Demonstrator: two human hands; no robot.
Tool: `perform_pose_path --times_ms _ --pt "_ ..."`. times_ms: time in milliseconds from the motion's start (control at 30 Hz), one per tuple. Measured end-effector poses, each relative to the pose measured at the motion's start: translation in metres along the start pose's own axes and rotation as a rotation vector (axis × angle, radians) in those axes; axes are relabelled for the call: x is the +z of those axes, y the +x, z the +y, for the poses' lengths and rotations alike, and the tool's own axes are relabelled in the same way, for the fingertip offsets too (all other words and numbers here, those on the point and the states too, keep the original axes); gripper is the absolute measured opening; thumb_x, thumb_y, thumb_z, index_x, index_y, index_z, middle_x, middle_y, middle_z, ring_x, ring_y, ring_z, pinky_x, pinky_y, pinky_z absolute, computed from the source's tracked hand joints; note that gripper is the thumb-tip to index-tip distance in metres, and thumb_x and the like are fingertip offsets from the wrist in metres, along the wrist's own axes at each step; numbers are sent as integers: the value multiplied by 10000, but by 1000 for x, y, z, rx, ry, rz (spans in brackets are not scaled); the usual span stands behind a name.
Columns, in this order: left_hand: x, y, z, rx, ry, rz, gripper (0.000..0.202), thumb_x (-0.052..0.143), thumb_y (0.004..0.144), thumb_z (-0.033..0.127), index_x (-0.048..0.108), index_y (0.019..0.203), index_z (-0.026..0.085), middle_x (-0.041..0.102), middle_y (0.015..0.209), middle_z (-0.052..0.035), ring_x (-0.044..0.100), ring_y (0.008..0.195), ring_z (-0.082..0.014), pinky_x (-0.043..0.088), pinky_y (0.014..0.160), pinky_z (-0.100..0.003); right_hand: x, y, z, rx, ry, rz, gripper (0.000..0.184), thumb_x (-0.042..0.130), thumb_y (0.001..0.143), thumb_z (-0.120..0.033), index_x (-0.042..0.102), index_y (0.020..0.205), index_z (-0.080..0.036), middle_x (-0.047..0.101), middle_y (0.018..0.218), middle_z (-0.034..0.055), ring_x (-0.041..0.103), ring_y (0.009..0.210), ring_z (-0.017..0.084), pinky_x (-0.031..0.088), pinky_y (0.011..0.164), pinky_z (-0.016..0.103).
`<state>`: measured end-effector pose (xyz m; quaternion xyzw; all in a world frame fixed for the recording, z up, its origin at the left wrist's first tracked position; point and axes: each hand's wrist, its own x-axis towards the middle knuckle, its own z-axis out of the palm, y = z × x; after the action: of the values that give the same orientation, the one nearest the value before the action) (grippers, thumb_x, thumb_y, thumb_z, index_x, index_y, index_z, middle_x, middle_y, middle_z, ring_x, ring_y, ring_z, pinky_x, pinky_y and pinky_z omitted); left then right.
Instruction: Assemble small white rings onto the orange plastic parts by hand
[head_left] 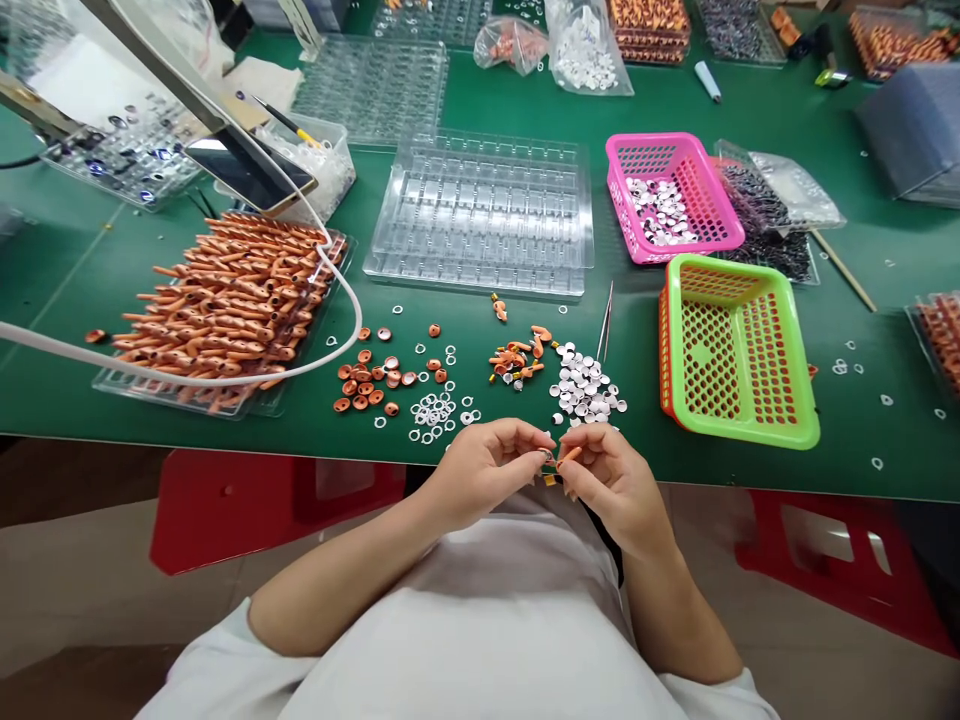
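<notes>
At the table's near edge, my two hands meet with fingertips almost touching. My right hand (616, 482) is closed in a pinch on a small orange plastic part (572, 456); a yellow-gold bit (550, 480) shows just below the fingers. My left hand (491, 468) also pinches, and between thumb and forefinger is a tiny dark-and-pale piece (547, 456), too small to name. Just beyond lie a heap of white discs (589, 388), a cluster of orange parts with gold ends (517, 358), loose white rings (433, 414) and brown-orange cups (363, 380).
Tweezers (605, 322) lie beyond the discs. A green basket (806, 400) and a pink basket (724, 245) stand at right. Clear trays (480, 215) lie ahead. At left, a white cable (225, 381) arches over stacked orange parts (225, 300), near a phone (247, 172).
</notes>
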<state>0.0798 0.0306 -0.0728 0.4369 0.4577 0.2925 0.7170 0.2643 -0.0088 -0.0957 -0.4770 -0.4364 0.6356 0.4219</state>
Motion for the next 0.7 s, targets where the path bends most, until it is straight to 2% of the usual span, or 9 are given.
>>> perform_pose_path --times_ms 167,367,533,700 --pt "3 3 -1 -43 -5 23 128 700 753 229 671 829 130 684 757 -34 626 641 -118 530 606 -223 1 -4 -3 -99 -157 46 173 651 905 -271 579 1058 -237 599 929 17 607 793 129 520 707 236" --pt "7 2 -1 -29 -2 44 119 687 748 231 683 813 132 677 726 -31 615 618 -117 522 595 -226 0 -2 -3 -144 -261 66 143 630 906 -274 585 1032 -225 603 921 27 612 766 136 528 698 250" --pt "7 -1 -1 13 22 40 110 686 747 233 699 803 140 692 733 -37 634 654 -135 537 633 -244 0 -3 -1 -137 -219 61 140 638 901 -297 587 1004 -217 596 895 25 612 758 138 531 690 250" --pt "6 -1 -5 56 83 45 113 681 759 236 715 813 143 709 759 -57 648 688 -159 552 652 -268 -6 -4 0 -37 -35 -44 173 665 897 -321 607 1022 -217 607 885 20 619 739 129 532 682 244"
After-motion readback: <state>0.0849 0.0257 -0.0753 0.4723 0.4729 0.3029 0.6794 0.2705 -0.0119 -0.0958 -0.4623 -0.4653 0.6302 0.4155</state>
